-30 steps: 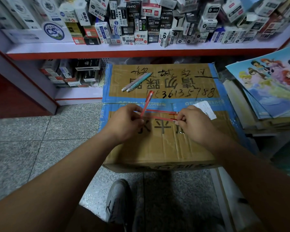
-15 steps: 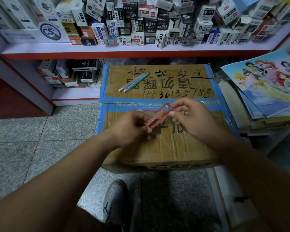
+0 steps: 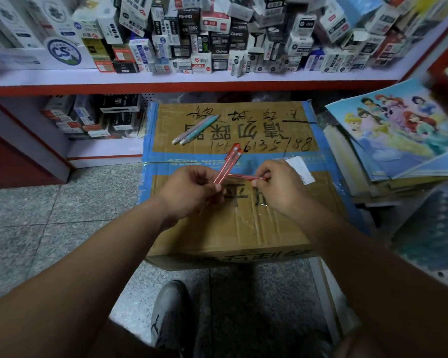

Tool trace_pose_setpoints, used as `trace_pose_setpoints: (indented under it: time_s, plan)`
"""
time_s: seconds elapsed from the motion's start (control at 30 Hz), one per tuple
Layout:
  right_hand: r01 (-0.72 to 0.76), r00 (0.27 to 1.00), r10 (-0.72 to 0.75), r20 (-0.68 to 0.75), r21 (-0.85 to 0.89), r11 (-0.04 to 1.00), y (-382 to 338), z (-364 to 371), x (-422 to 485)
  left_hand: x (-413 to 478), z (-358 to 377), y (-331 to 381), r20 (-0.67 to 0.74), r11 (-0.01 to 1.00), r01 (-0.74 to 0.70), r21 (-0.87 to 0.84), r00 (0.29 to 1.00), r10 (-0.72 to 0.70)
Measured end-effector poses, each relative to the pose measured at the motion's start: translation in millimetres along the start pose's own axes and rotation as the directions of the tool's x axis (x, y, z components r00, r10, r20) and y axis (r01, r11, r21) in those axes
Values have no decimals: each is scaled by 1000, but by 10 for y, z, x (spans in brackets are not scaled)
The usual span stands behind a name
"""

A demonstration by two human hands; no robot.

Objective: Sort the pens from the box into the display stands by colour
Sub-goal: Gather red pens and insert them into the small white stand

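A closed cardboard box (image 3: 233, 228) with blue tape stands on the floor in front of me. My left hand (image 3: 189, 192) grips two red pens (image 3: 229, 162) that point up and away over the box. My right hand (image 3: 279, 187) pinches the end of a third red pen (image 3: 246, 177), which lies flat across the box top toward the left hand. Two pastel pens (image 3: 195, 129), one pink and one teal, lie side by side on the far part of the box top.
A white paper slip (image 3: 301, 169) lies on the box by my right hand. Shelves (image 3: 192, 78) packed with stationery boxes run behind. A stack of picture books (image 3: 398, 140) sits to the right. My shoe (image 3: 170, 313) is on the tiled floor below the box.
My left hand now holds two red pens together, pointing up and away. My right hand has dropped back to the box top and pinches the remaining red pen lying there.
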State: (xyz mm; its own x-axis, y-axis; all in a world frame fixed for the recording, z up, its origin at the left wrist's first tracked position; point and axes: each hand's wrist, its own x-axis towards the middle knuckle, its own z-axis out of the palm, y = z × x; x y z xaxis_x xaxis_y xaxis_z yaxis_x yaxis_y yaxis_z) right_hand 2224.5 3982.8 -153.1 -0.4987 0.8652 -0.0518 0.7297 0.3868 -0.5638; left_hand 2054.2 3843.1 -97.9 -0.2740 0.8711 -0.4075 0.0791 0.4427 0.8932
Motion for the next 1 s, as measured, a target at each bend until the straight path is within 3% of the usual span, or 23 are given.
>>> trace_pose_setpoints:
  time_s: [0.2, 0.37, 0.47, 0.63, 0.73, 0.87, 1.0]
  plan:
    - [22, 988, 32, -152, 341, 940, -112, -801, -609, -94, 370, 305, 113, 995, -71, -77, 990, 79]
    - [61, 930, 88, -357, 387, 920, 126, -1538, -1445, -338, 1005, 541, 165, 966, -176, -189, 964, 208]
    - [-28, 874, 225, -431, 417, 908, 367, -1908, -2206, -594, 1525, 715, 274, 945, -190, -265, 925, 262]
    - [-199, 702, 440, -559, 440, 876, 736, -2301, -3614, -1131, 2534, 992, 496, 921, -177, -347, 799, 341]
    - [-242, 553, 548, -627, 508, 826, 907, -2421, -4380, -1498, 3192, 1056, 589, 928, -215, -305, 722, 362]
    - [-286, 356, 641, -680, 574, 767, 1121, -2517, -5262, -2006, 4005, 972, 684, 964, -94, -248, 688, 243]
    - [-299, 185, 703, -687, 642, 706, 1237, -2496, -5847, -2377, 4539, 704, 695, 983, -127, -136, 694, 186]
